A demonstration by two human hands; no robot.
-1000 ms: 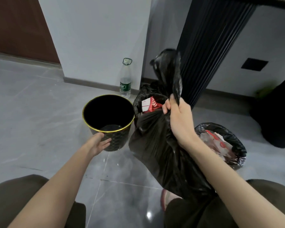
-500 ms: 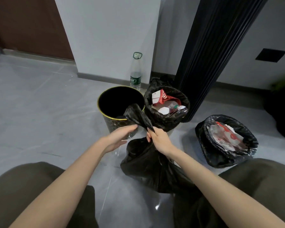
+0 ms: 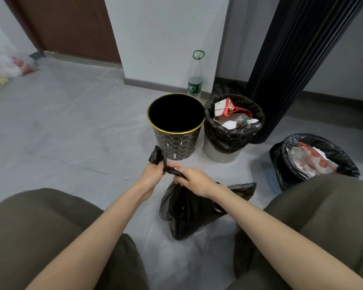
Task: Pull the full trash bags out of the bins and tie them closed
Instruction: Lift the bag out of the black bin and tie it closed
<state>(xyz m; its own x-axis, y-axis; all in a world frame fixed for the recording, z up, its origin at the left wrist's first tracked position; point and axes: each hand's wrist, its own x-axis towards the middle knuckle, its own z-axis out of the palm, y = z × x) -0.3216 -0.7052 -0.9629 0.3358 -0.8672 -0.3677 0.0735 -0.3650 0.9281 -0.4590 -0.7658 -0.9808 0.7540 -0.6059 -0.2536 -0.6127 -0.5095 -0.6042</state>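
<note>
Head view: pulled trash bag sits on the grey floor between the person's knees, out of its bin, just in front of the empty black bin with gold rim. The bag's neck is gathered into a twisted rope running between both hands; no finished knot is visible. Left hand has its fingers curled round the free end of the neck, and the tip pokes up above the fist. Right hand has its fingers curled tight on the neck right where it meets the bag body, knuckles up; I can't tell where the thumb is. Hands are close together but apart. A second bin, with a full liner, stands just right of the empty one. A third lined bin, also full, is further right by the knee. A water bottle stands upright against the wall behind the empty bin, and a black ribbed column is behind the second bin.
</note>
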